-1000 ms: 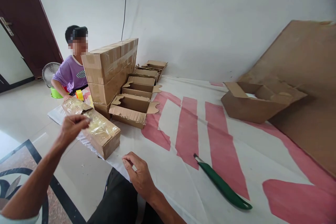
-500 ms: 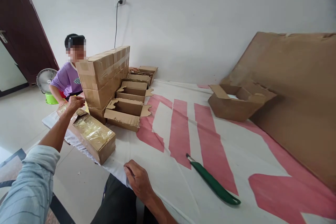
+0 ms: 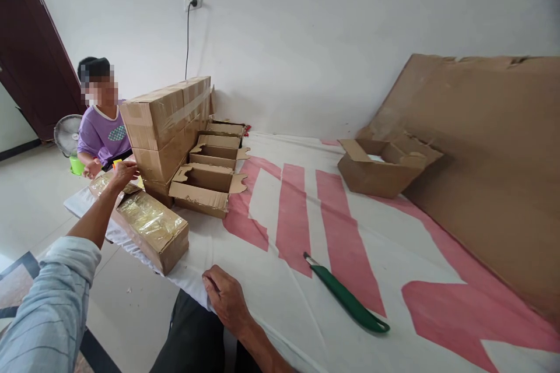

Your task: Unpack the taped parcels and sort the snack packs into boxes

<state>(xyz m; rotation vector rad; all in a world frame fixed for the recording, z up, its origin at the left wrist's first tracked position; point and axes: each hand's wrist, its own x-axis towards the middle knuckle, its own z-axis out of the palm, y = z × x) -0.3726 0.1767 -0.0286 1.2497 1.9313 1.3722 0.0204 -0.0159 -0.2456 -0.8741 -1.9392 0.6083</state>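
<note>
My left hand [image 3: 125, 175] is closed, fingers pinched, above the far end of a taped cardboard box [image 3: 153, 221] at the table's left edge. A small orange and yellow item [image 3: 117, 164] shows at its fingers; whether I grip it is unclear. My right hand [image 3: 225, 297] rests on the table's near edge, fingers curled in, with nothing visible in them. Beside my left hand rises a stack of taped cartons [image 3: 164, 128]. Along the stack stand open cardboard boxes, the nearest open box [image 3: 203, 189] with its flaps out.
A green-handled tool [image 3: 350, 300] lies on the white and red cloth [image 3: 293, 210]. Farther right stands an open carton [image 3: 380, 169] before a large leaning cardboard sheet [image 3: 485, 157]. Behind the stack sits a person in purple [image 3: 102, 131], near a fan [image 3: 67, 134].
The farthest open box has left the row, and brown cardboard shows behind the stack. The co-worker has leaned left. An orange and yellow item now shows at my left fingers. My right hand stays put.
</note>
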